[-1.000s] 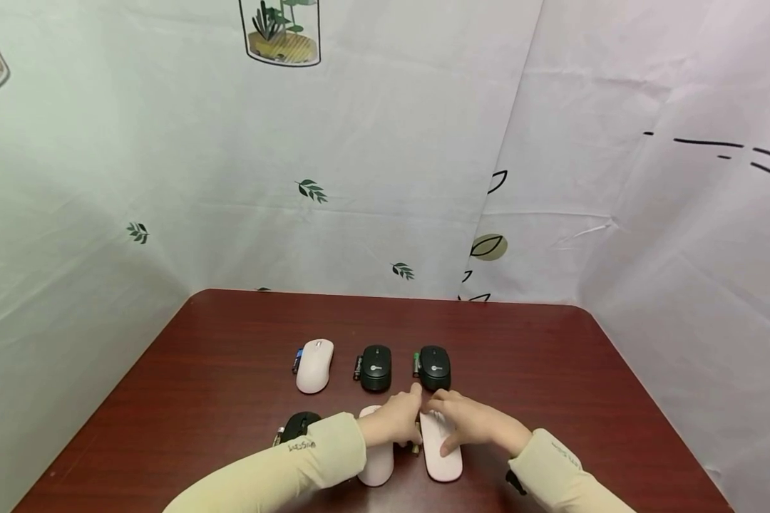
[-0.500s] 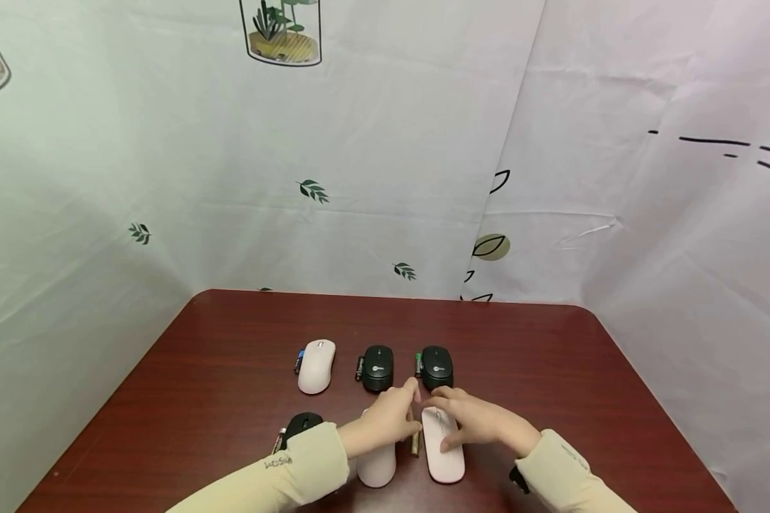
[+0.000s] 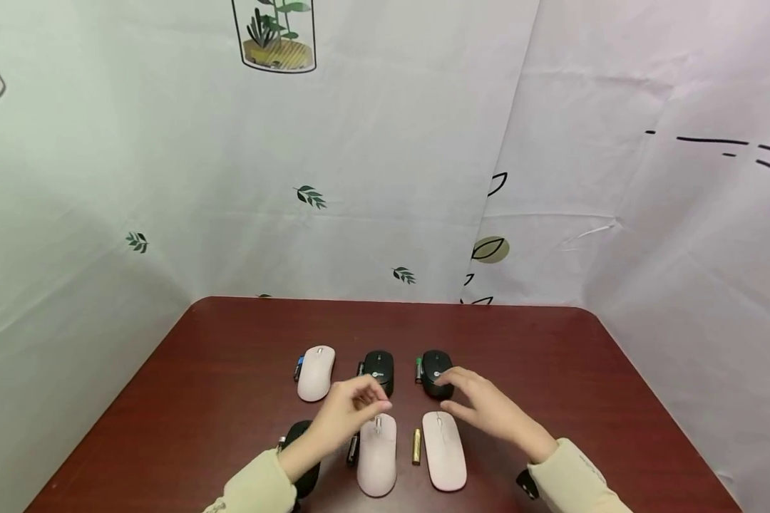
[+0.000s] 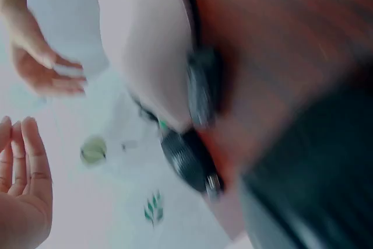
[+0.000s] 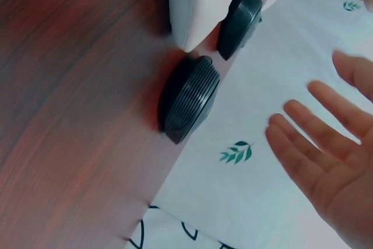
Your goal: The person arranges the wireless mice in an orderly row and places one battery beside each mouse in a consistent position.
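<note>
My left hand [image 3: 343,413] is raised over the front row of computer mice, between a black mouse [image 3: 303,474] and a white mouse [image 3: 377,459]. Its fingers bend loosely, thumb near the fingertips, holding nothing. My right hand [image 3: 490,407] hovers to the right with fingers spread, overlapping the edge of a back-row black mouse [image 3: 435,370] in the head view. Below it lies another white mouse [image 3: 445,452], with a gold battery [image 3: 417,447] along its left side. In the right wrist view, the right hand's palm [image 5: 349,173] holds nothing.
A white mouse [image 3: 316,374] and a black mouse [image 3: 380,365] complete the back row. Batteries lie beside them, including a blue-ended one [image 3: 298,368] and a green-ended one [image 3: 418,370]. A dark battery [image 3: 353,450] sits in front. Patterned cloth [image 3: 385,142] hangs behind the table [image 3: 520,342].
My left hand has moved left and away from the gold battery, which now shows fully. My right hand has lifted off the front right white mouse. The mice keep their places.
</note>
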The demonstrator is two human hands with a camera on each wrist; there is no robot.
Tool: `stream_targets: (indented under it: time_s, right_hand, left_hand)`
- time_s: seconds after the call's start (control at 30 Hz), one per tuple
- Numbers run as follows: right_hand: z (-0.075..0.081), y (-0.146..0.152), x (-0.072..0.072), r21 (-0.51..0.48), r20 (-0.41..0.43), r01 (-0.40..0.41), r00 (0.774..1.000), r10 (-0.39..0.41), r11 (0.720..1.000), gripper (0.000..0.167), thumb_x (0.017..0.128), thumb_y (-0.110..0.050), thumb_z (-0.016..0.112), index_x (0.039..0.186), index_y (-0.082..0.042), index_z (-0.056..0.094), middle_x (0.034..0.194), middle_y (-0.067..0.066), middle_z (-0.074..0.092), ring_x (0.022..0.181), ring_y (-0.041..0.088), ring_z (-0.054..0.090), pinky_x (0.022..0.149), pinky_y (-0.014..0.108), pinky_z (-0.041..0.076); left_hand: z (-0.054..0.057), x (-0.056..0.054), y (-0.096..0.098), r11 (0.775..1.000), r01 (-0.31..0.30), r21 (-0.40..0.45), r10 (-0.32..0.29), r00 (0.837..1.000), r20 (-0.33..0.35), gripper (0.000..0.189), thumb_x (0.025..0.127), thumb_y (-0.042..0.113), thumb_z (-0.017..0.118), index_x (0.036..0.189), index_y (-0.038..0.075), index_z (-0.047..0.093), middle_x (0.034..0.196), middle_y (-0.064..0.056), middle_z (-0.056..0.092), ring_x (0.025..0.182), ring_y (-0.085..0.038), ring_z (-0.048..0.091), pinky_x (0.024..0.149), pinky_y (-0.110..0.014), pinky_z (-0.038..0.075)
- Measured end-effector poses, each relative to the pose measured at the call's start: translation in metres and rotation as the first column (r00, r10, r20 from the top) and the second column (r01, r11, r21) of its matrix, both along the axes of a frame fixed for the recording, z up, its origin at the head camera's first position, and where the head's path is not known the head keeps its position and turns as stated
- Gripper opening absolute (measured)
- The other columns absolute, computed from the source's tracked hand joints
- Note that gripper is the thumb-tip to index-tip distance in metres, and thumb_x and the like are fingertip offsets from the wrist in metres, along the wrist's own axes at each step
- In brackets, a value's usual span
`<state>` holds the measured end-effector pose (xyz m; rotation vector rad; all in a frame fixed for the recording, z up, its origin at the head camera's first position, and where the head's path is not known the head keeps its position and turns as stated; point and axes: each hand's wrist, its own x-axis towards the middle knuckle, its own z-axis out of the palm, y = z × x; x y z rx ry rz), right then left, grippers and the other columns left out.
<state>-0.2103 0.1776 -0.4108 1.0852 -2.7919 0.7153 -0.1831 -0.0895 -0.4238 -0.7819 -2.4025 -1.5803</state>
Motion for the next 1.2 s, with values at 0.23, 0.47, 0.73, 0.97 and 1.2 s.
stream_targets:
  time_s: [0.23,0.47,0.73,0.97,1.2]
  right_hand:
    - [-0.005,0.015,-0.012,-0.189,-0.295,0.137,0.936,-0.189,0.972,0.016,0.078,-0.002,0.072,0.086,-0.012,0.062,0.084,-0.005,0.059,0.08,0.012,0.059,0.07,0.032,0.05]
    - [-0.017,0.041,-0.03,-0.231,-0.398,0.275,0.849,-0.349,0.933,0.02,0.077,0.001,0.072,0.081,-0.011,0.057,0.082,-0.001,0.056,0.078,0.015,0.053,0.065,0.034,0.046]
    - [-0.028,0.064,-0.04,-0.182,-0.414,0.337,0.826,-0.383,0.924,0.017,0.077,0.002,0.07,0.087,-0.007,0.059,0.086,0.005,0.058,0.078,0.022,0.053,0.064,0.039,0.045]
    - [-0.036,0.092,-0.052,-0.125,-0.417,0.388,0.814,-0.403,0.913,0.041,0.081,-0.002,0.068,0.119,0.003,0.053,0.115,0.021,0.054,0.104,0.04,0.052,0.08,0.056,0.043]
    - [-0.036,0.104,-0.071,-0.041,-0.176,0.476,0.862,-0.475,0.879,0.053,0.091,-0.016,0.059,0.137,0.0,0.039,0.144,0.028,0.03,0.133,0.052,0.021,0.098,0.072,0.018]
  left_hand:
    - [0.001,-0.015,-0.049,0.956,-0.292,-0.021,0.267,0.898,-0.351,0.01,0.076,0.005,0.076,0.082,0.012,0.071,0.077,0.003,0.07,0.069,0.0,0.061,0.062,-0.015,0.048]
    - [-0.006,-0.026,-0.097,0.87,-0.49,-0.063,0.365,0.724,-0.586,0.025,0.071,-0.006,0.075,0.09,0.01,0.073,0.084,0.002,0.069,0.074,-0.011,0.065,0.069,-0.009,0.046]
    - [-0.013,-0.038,-0.124,0.821,-0.544,-0.176,0.306,0.678,-0.668,0.033,0.069,-0.003,0.077,0.101,0.005,0.071,0.099,-0.011,0.069,0.091,-0.025,0.067,0.072,-0.035,0.053]
    - [-0.021,-0.054,-0.137,0.759,-0.585,-0.288,0.28,0.691,-0.666,0.044,0.073,0.005,0.077,0.115,0.004,0.066,0.119,-0.02,0.063,0.112,-0.039,0.058,0.088,-0.054,0.046]
    - [-0.031,-0.07,-0.157,0.671,-0.597,-0.439,0.33,0.772,-0.544,0.066,0.081,0.022,0.073,0.139,0.011,0.046,0.141,-0.022,0.044,0.133,-0.044,0.036,0.104,-0.062,0.028]
